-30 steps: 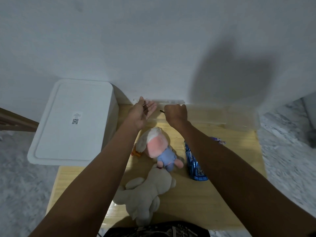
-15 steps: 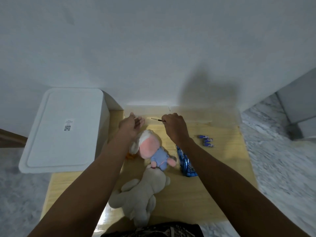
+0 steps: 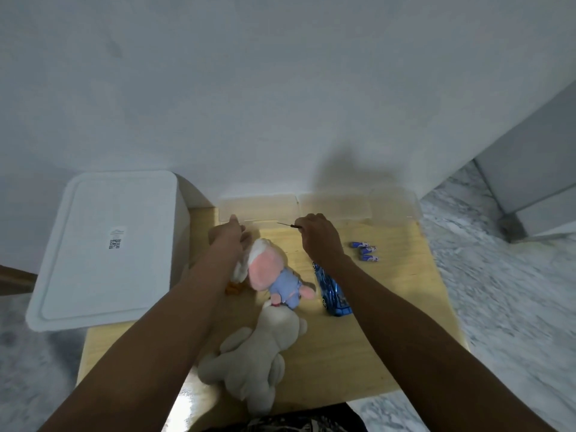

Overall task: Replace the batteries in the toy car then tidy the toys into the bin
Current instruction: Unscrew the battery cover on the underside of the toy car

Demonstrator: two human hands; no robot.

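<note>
Head view showed right hand (image 3: 318,236) closed around thin screwdriver (image 3: 288,225), tip toward 9 o'clock; left hand (image 3: 232,236) loosely open, holding nothing visible. Blue toy car (image 3: 332,291) lay at 6 o'clock of right hand, on wooden table (image 3: 389,322). Better to turn car over first, then press tip straight into screw. Counted: three batteries (image 3: 365,251), two plush toys (image 3: 268,272), one lidded white bin (image 3: 106,247).
</note>
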